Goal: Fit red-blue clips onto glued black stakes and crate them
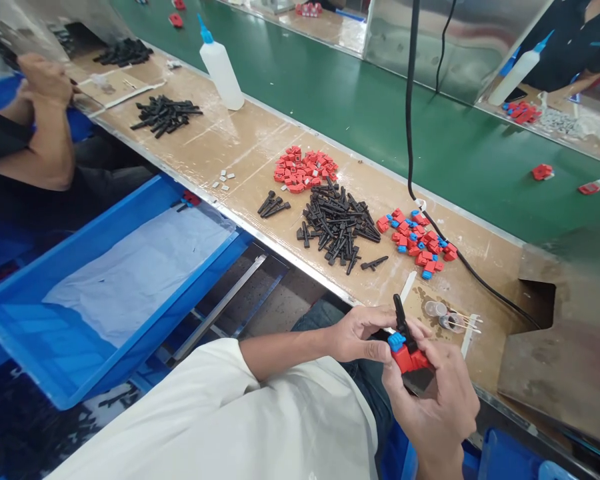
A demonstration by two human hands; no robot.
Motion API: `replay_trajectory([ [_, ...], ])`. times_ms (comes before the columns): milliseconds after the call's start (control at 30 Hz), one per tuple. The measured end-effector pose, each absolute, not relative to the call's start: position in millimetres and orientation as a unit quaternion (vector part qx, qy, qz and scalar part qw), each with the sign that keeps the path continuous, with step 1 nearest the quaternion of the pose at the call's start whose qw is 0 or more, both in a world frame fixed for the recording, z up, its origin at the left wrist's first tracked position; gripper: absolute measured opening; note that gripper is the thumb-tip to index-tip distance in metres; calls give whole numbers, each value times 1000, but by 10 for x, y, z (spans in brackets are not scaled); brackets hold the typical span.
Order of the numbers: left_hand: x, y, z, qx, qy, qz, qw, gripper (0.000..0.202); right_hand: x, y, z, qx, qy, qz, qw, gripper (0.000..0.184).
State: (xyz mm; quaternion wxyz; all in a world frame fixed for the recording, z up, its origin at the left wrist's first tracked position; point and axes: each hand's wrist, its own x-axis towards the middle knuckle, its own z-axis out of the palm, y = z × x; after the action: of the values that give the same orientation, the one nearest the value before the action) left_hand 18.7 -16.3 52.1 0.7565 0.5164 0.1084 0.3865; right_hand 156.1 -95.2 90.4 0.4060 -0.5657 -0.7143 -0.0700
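Close to my body, over the bench's front edge, both my hands are closed on one small toy piece. It has a red plastic body [405, 359], a blue fist-shaped end [396, 341] and a black stick-like part [401, 320] pointing up. My left hand [363, 333] grips it from the left, near the blue end. From the right, my right hand [443, 383] pinches the red body; its fingers partly cover the join with the black part. Beyond my hands lie a heap of red-and-blue pieces [420, 243] and a heap of black parts [337, 220].
A pile of red pieces [305, 168] lies farther along the bench [250, 150]. Small cups [450, 322] with cotton swabs are at right. A black cable [410, 120] hangs across. A white bottle [223, 73] stands behind; a blue bin [75, 373] is left, near a co-worker's arm [50, 133].
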Motion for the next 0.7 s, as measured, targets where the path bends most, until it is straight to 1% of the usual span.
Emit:
replay_trajectory([
  [100,212,-217,541,474,135,384,781,68,1528,-959,946,-572,-722,-151,357,38],
  [167,231,-245,546,449,146,394,789,70,1506,-969,941,-577,-720,-177,342,36],
  [267,234,-261,550,430,147,406,793,69,1484,-976,915,-574,-717,-196,343,35],
  [400,208,-274,554,419,140,382,811,64,1475,-980,891,-570,-718,-211,338,37],
  [600,243,-374,564,354,135,418,825,52,1469,-972,879,-564,-715,-228,345,39],
  [700,277,-373,578,326,150,432,828,49,1479,-920,860,-563,-716,-225,347,38],
])
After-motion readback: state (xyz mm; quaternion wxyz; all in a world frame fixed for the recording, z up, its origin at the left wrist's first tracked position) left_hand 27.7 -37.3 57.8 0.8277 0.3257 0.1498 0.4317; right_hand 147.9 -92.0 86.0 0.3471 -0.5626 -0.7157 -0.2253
